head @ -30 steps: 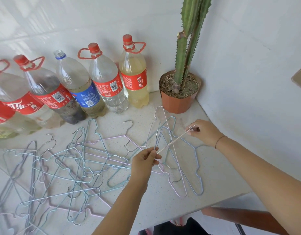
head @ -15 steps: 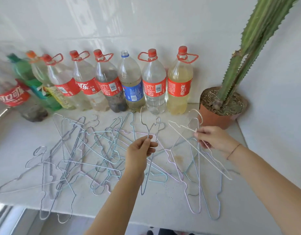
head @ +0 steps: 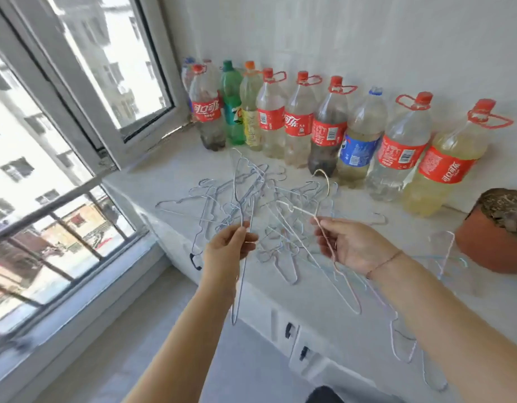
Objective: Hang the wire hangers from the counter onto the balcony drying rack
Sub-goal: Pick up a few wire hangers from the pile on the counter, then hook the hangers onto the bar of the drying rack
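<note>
Left hand (head: 228,248): pinches a silver-blue wire hanger (head: 239,289), raised over the edge of the white speckled worktop (head: 170,175). Right hand (head: 353,248): fingers curled round a pale white wire hanger (head: 328,187), hook upward. Beneath both: tangled pile of wire hangers (head: 280,251) lying on the worktop.

Head view looks down-left, close over the counter (head: 332,298).

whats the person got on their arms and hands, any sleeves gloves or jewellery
Both forearms are bare, no sleeves in view. Neither the left hand nor the right hand is gloved. A thin bracelet circles the right wrist.
</note>
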